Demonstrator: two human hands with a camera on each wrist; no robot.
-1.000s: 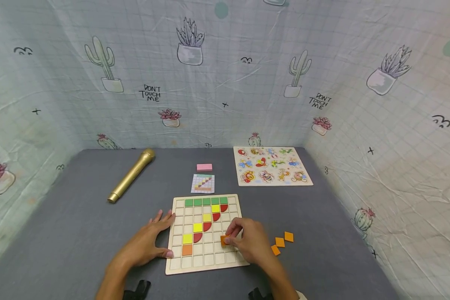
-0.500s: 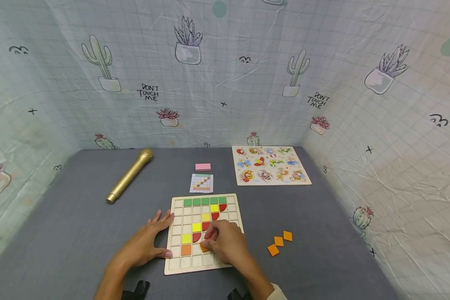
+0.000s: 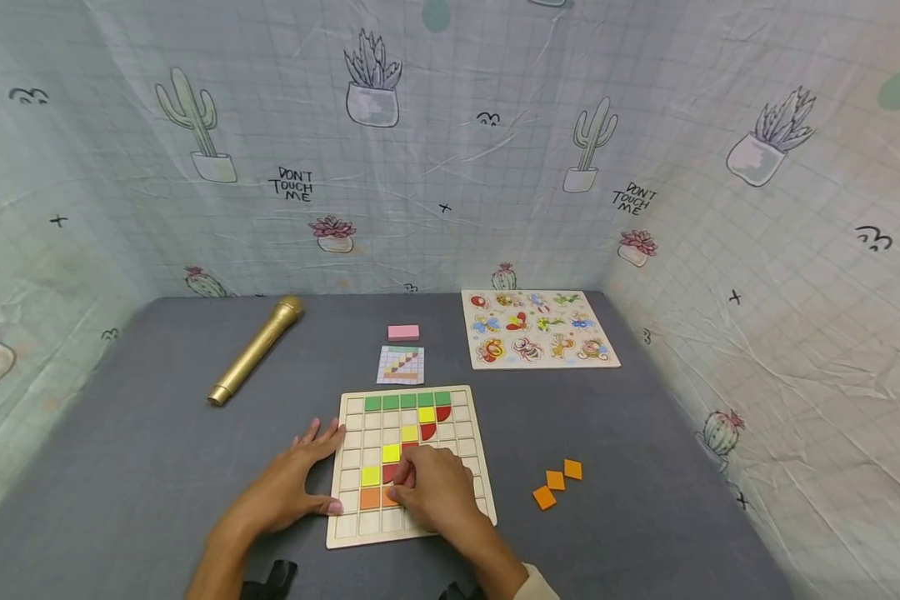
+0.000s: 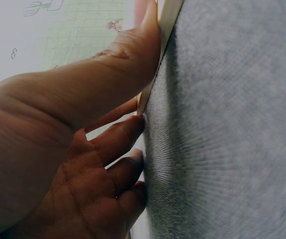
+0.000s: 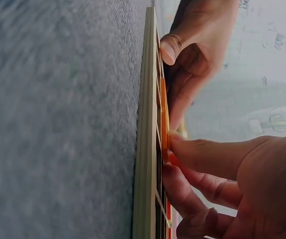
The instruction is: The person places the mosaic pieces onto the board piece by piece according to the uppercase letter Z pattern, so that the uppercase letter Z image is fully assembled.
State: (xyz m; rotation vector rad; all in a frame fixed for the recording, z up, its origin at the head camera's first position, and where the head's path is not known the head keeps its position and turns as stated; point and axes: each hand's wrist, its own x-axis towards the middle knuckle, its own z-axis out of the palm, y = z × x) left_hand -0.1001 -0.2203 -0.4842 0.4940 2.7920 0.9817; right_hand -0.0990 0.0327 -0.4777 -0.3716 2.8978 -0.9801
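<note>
A wooden grid board (image 3: 465, 433) lies on the grey table, with green and yellow squares, red quarter-circles and orange squares in its cells. My left hand (image 3: 285, 487) rests along the board's left edge, fingers spread and thumb over the rim. With thumb and fingertips, my right hand (image 3: 444, 493) pinches an orange square tile (image 3: 392, 497) at a cell just right of another orange tile (image 3: 370, 498). In the right wrist view the pinched tile (image 5: 164, 132) sits close against the board's face. The right hand hides part of the lower rows.
Three loose orange tiles (image 3: 555, 480) lie right of the board. Behind it are a pattern card (image 3: 401, 365) and a pink block (image 3: 403, 332). A gold microphone-shaped stick (image 3: 255, 350) lies back left, an insect-picture puzzle board (image 3: 542, 330) back right. A printed cloth surrounds the table.
My right hand has carried the orange tile leftward across the board to the cell beside the other orange one. My left hand has stayed at the board's left edge.
</note>
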